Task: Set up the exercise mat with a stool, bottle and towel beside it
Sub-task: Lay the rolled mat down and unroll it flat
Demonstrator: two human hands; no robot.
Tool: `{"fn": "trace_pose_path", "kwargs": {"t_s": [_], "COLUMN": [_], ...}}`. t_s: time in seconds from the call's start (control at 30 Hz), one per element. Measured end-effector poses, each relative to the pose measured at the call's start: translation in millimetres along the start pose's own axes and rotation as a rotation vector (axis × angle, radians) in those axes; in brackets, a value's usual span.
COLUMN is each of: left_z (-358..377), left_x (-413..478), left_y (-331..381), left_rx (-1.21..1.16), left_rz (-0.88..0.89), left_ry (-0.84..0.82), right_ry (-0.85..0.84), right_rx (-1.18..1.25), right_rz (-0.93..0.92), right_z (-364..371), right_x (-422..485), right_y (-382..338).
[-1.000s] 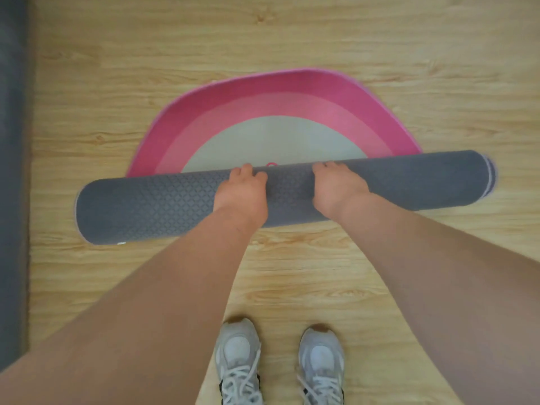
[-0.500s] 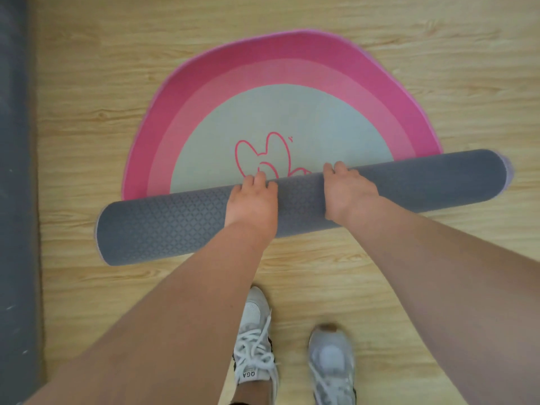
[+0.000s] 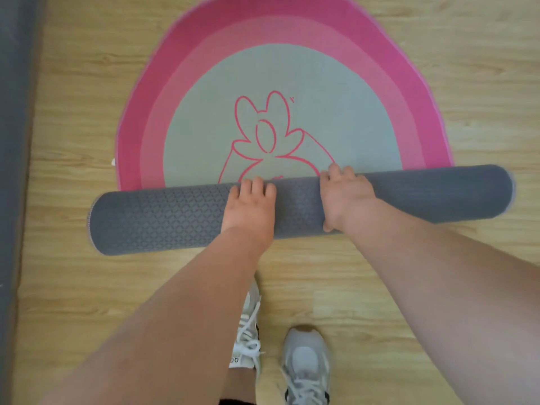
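Note:
A round exercise mat (image 3: 204, 92) lies half unrolled on the wooden floor, pink rings around a pale green middle with a pink line drawing. Its near part is still a grey, diamond-patterned roll (image 3: 163, 220) lying crosswise. My left hand (image 3: 248, 206) rests palm down on top of the roll near its middle, fingers over the far edge. My right hand (image 3: 344, 197) grips the roll just to the right, thumb on the near side. No stool, bottle or towel is in view.
A dark grey surface (image 3: 14, 141) runs along the left edge of the view. My two grey-white sneakers (image 3: 304, 366) stand on the wooden floor (image 3: 467, 83) just behind the roll.
The roll has come toward me and more of the pink and green mat lies flat. Both hands stayed on the roll. My left foot stepped back.

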State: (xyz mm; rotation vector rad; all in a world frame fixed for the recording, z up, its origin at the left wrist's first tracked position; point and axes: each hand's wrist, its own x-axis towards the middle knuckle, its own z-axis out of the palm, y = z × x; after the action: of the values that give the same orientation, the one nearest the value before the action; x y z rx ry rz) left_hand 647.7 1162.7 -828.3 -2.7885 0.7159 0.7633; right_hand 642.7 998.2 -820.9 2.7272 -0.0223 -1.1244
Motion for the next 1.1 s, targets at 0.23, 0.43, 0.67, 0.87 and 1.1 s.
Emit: {"fn": "trace_pose_path", "kwargs": {"t_s": [0.23, 0.43, 0.67, 0.87, 1.1], "left_z": [17, 35, 67, 57, 101], "left_x": [-37, -61, -93, -91, -172], "left_y": [19, 23, 40, 32, -9], "left_rx": [-0.080, -0.002, 0.042, 0.086, -0.043], "left_rz": [0.000, 0.037, 0.061, 0.016, 0.032], "left_ry": [0.024, -0.144, -0.052, 0.036, 0.018], "right_ry": [0.032, -0.093, 0.104, 0.215, 0.091], "right_rx": [0.165, 0.040, -0.026, 0.141, 0.236], "right_rz": [-0.013, -0.002, -0.001, 0.073, 0.122], "right_z": [34, 58, 92, 86, 128], "right_x": [-39, -66, -101, -101, -147], "right_y": [-6, -17, -33, -40, -122]}}
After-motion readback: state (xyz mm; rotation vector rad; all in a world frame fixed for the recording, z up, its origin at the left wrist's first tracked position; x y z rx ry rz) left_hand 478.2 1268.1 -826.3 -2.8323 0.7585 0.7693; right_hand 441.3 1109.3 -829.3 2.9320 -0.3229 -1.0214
